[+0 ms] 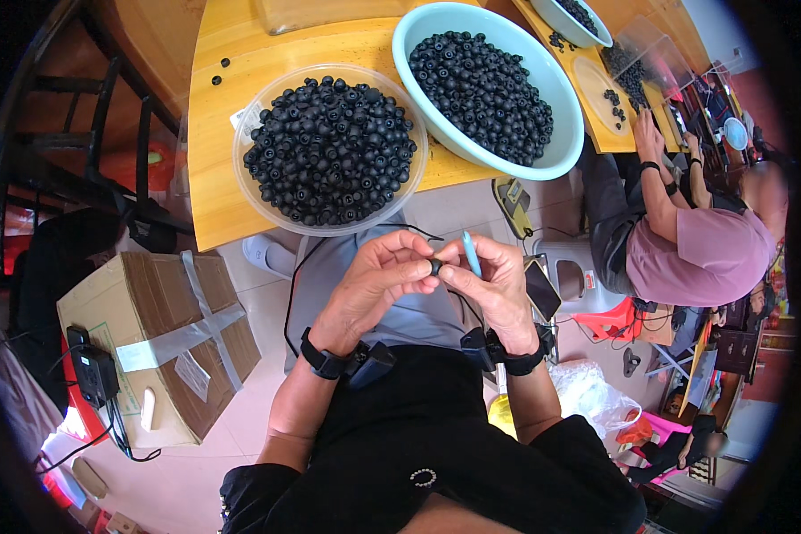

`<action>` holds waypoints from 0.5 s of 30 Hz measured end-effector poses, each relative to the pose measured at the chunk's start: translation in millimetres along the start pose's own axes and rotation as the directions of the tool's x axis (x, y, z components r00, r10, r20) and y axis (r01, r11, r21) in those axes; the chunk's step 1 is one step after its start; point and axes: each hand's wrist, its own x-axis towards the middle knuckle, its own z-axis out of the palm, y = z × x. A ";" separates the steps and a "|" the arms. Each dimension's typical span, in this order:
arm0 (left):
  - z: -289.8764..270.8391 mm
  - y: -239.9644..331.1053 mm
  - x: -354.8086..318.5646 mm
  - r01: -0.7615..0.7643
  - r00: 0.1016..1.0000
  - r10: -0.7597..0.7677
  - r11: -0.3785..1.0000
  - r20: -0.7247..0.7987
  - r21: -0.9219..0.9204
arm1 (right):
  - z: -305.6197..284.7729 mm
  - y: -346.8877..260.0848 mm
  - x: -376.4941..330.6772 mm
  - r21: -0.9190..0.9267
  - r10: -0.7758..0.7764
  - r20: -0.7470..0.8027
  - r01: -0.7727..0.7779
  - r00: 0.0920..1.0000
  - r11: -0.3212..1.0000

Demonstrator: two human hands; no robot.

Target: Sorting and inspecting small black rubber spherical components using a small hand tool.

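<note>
Over my lap, my left hand pinches a small round black part between thumb and fingertips. My right hand meets it there, its thumb and forefinger closed at the other side of the part. A slim light blue stick-like tool stands up between the fingers of my right hand; its lower end is hidden. Beyond my hands, a clear round tray on the table is heaped with similar black parts. A light blue basin to its right holds many more.
The yellow wooden table spans the far side. A taped cardboard box stands at my left, with a black device against it. At right, a co-worker in a pink top handles black parts; a white plastic bag lies below.
</note>
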 end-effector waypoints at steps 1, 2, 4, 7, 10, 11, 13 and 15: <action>-0.5 -0.4 0.2 0.000 1.000 0.000 1.000 0.000 0.000 | -0.4 0.6 0.3 -0.008 0.009 -0.001 -0.009 1.000 1.000; -1.3 -1.1 0.6 -0.002 1.000 0.002 1.000 -0.004 0.003 | -0.5 0.5 0.6 -0.008 0.010 -0.001 -0.010 1.000 1.000; -2.9 -2.1 1.3 -0.005 1.000 0.005 1.000 -0.009 0.007 | -0.4 0.3 1.6 -0.049 0.006 -0.013 -0.006 1.000 0.999; -3.9 -1.6 2.6 -0.007 1.000 0.007 1.000 -0.010 -0.003 | 0.6 1.2 3.1 -0.017 -0.008 -0.016 0.008 1.000 1.000; -4.5 -0.8 2.9 -0.010 1.000 0.010 1.000 -0.010 -0.004 | 3.9 -2.0 3.8 0.029 0.000 -0.018 0.000 1.000 1.000; -3.8 -0.9 3.8 -0.016 1.000 0.016 1.000 -0.018 0.022 | 3.1 -1.3 3.8 0.027 -0.003 -0.019 0.003 1.000 1.000; -1.1 -0.9 5.2 -0.024 0.999 0.025 0.998 -0.021 0.050 | 0.5 2.3 3.2 0.046 0.012 -0.033 -0.010 0.999 0.999; 3.3 -0.9 5.2 -0.050 0.996 0.060 0.990 -0.073 0.129 | -1.7 5.0 4.4 0.034 0.015 -0.023 -0.014 1.000 0.999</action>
